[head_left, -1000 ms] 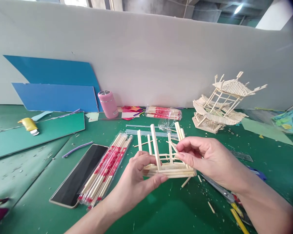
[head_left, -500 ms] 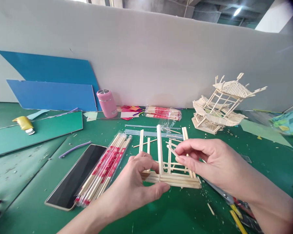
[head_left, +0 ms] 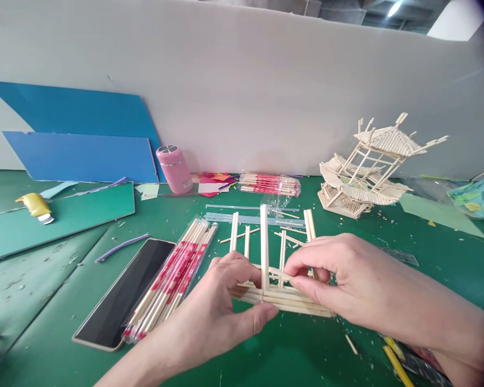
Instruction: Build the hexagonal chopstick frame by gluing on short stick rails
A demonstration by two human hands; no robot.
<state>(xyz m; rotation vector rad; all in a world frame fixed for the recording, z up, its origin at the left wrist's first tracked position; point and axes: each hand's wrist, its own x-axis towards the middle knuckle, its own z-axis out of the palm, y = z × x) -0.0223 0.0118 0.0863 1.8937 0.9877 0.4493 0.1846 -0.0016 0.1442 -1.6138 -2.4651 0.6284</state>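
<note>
Lowered since half a second ago, the right hand [head_left: 339, 274] has brought its short stick [head_left: 281, 275] down from beside the upper posts to just above the base of the stick frame [head_left: 294, 305]. Its grip is together, thumb and fingertips pinching the stick's right end; whether the free end touches the frame, I cannot tell. The left hand [head_left: 236, 293] has its grip clamped on the frame's left part, thumb along the near side and fingers behind, close to the tall front post [head_left: 264, 242]. That frame sits in front of the person, over the middle of the green bench [head_left: 266, 355], its posts upright (a few partly hidden by the hands). Left of it, a wrapped chopstick bundle [head_left: 181, 279] overlaps the edge of a dark phone [head_left: 125, 293]. Farther back stand a pink bottle [head_left: 175, 171] and, at the right, a pagoda model [head_left: 383, 145] of similar sticks.
</note>
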